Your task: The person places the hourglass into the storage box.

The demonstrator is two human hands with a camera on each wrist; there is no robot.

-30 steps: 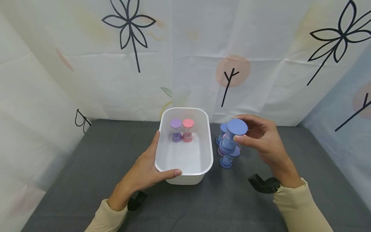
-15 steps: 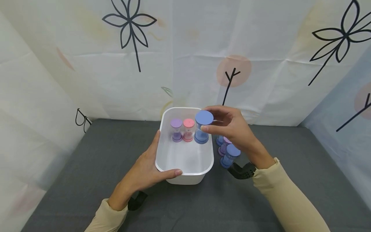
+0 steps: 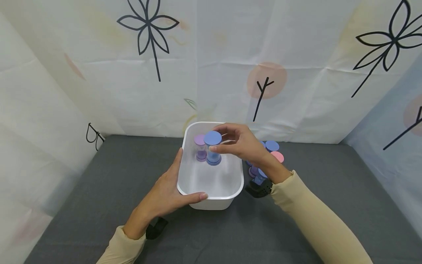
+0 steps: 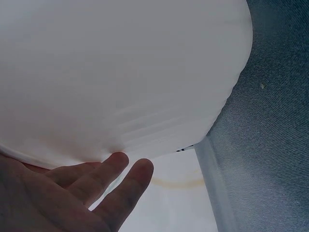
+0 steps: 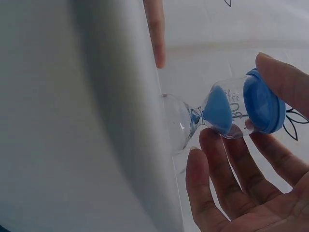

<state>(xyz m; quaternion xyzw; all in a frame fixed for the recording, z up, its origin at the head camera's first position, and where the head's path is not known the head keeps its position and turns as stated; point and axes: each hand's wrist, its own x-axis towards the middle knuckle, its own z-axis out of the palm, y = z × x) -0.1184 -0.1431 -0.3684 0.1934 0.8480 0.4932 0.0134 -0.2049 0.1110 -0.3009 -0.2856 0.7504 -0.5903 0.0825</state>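
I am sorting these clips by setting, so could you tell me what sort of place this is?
Probably a makeshift recording booth: a grey cloth-covered table walled by hung printed sheets, with only a white tub and small sand timers for the hands.

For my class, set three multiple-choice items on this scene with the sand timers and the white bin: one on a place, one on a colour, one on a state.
1. Where is the blue sand timer that the right hand holds?
A. over the inside of the white bin
B. on the grey mat, left of the bin
C. on top of the curtain

2. What colour is the cap of the sand timer standing in the bin beside it?
A. green
B. purple
C. black

3. What is the left hand doing?
A. hanging free
B. holding a timer
C. gripping the bin's rim

Answers: 1 A, the head view shows it within the bin walls; 2 B, its cap is purple; 3 C, thumb and fingers clasp the near corner.
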